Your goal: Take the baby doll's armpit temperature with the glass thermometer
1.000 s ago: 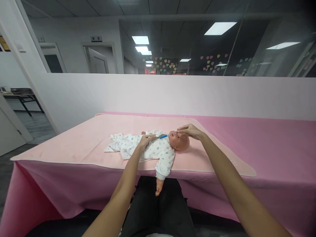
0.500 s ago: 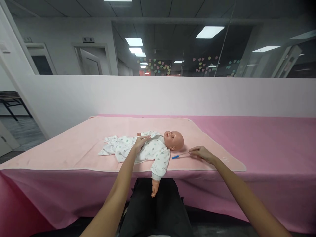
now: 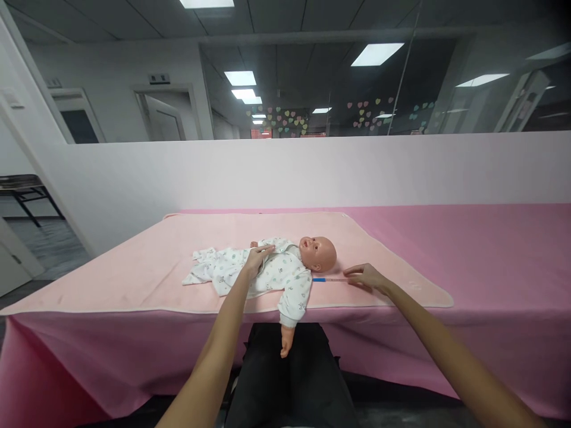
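A baby doll in a white printed suit lies on its back on a pale pink blanket, head to the right. One doll arm hangs over the table's front edge. My left hand rests flat and open on the doll's chest. My right hand lies on the blanket just right of the doll's head, fingers loosely extended. A thin stick with a blue tip lies flat on the blanket, its end at my right fingertips. Whether the fingers still grip it is unclear.
The blanket covers a long table with a darker pink cloth. A white partition wall stands right behind it, with glass above. A doorway and another table are at the far left. My dark trousers are below the table edge.
My right hand carried the blue-tipped stick from the doll's face down to the blanket right of the head and laid it flat. My left hand stayed on the chest.
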Demonstrator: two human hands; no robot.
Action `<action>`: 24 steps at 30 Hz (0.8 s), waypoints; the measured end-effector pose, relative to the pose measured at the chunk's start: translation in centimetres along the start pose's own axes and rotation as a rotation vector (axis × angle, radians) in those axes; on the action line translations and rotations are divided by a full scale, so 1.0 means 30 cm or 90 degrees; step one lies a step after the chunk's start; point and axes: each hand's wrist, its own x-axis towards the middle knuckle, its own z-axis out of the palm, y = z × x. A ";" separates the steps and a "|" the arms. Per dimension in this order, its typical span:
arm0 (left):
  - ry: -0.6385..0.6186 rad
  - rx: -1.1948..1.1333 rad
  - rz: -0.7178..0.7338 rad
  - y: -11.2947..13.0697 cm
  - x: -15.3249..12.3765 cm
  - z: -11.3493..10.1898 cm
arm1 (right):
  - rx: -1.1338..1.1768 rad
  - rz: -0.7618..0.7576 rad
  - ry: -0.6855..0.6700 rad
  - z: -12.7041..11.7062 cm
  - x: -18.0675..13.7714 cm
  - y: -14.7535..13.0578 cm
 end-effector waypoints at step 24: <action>-0.037 0.316 0.076 0.091 0.087 0.053 | -0.442 -0.173 0.162 0.593 0.068 -0.399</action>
